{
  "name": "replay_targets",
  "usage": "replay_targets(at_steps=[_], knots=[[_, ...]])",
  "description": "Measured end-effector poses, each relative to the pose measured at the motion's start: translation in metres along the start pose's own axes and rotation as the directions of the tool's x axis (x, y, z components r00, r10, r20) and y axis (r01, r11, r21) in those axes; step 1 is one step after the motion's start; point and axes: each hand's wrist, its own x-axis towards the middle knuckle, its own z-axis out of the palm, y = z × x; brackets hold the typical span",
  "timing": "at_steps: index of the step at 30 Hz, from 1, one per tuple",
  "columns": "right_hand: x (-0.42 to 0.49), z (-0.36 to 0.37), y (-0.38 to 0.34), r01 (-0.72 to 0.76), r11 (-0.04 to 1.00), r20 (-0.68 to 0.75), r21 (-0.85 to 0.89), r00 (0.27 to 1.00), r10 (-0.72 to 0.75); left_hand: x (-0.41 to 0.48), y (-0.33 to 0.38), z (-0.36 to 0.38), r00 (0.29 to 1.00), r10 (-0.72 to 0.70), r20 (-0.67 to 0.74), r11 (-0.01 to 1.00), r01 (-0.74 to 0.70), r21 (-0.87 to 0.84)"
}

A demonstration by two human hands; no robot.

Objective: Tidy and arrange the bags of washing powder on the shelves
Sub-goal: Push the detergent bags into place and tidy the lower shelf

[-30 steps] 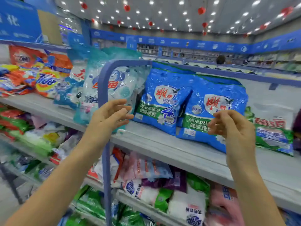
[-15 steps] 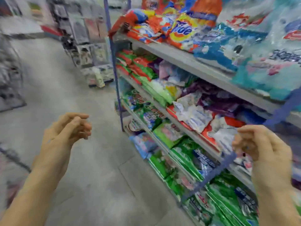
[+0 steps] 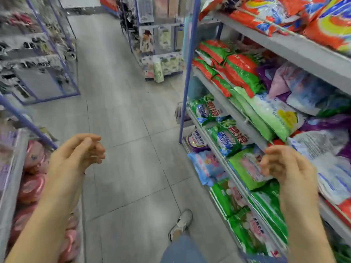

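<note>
Both hands are up in front of the person and hold nothing. The left hand (image 3: 76, 154), at about 8 o'clock, has a loose, half-curled grip, with only the floor (image 3: 123, 111) behind it. The right hand (image 3: 284, 168), at about 4 o'clock, also has a loose, empty grip. It is in front of a green bag (image 3: 245, 168), and I cannot tell if it touches it. The bags of washing powder (image 3: 226, 137) fill the shelves (image 3: 296, 48), from 1 o'clock down to 5 o'clock. They are a mess. Orange bags (image 3: 266, 14) lie in a heap on the top shelf. Red and green bags (image 3: 237, 71) lean on each other below. A pale green bag (image 3: 269, 114) hangs over its shelf edge. A blue and pink bag (image 3: 207, 166) pokes out low down, near the person's shoe (image 3: 181, 223). The trouble is that the bags rest on each other. If one is pulled out fast, the ones on top could slide off and drop to the floor. A soft bag grabbed by one corner could rip and spill powder. The bag that pokes out could get kicked or stepped on.
</note>
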Motion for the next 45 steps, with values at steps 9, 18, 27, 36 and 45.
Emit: replay_targets(at_steps=[9, 18, 27, 36, 45], knots=[[0.179, 0.059, 0.012, 0.055, 0.998, 0.003, 0.031, 0.998, -0.055, 0.176, -0.004, 0.086, 0.998, 0.056, 0.001, 0.995, -0.055, -0.088], [0.303, 0.078, -0.007, 0.184, 0.982, -0.059, -0.04, 0.981, -0.186, 0.32, 0.0, 0.175, 0.977, 0.183, 0.106, 0.973, -0.165, -0.161], [0.403, 0.113, -0.069, 0.131, 0.827, -0.024, -0.546, 0.985, -0.171, 0.469, 0.0, 0.279, 0.839, 0.354, 0.413, 0.935, -0.325, -0.141], [0.488, 0.168, -0.083, 0.34, -0.055, 0.308, -0.939, 0.758, -0.574, 0.552, 0.003, 0.385, 0.33, 0.652, 0.682, 0.561, -0.815, -0.142], [0.521, 0.169, -0.111, 0.264, -0.016, 0.217, -0.964, 0.754, -0.62, 0.599, 0.019, 0.424, 0.113, 0.853, 0.509, 0.244, -0.949, -0.198]])
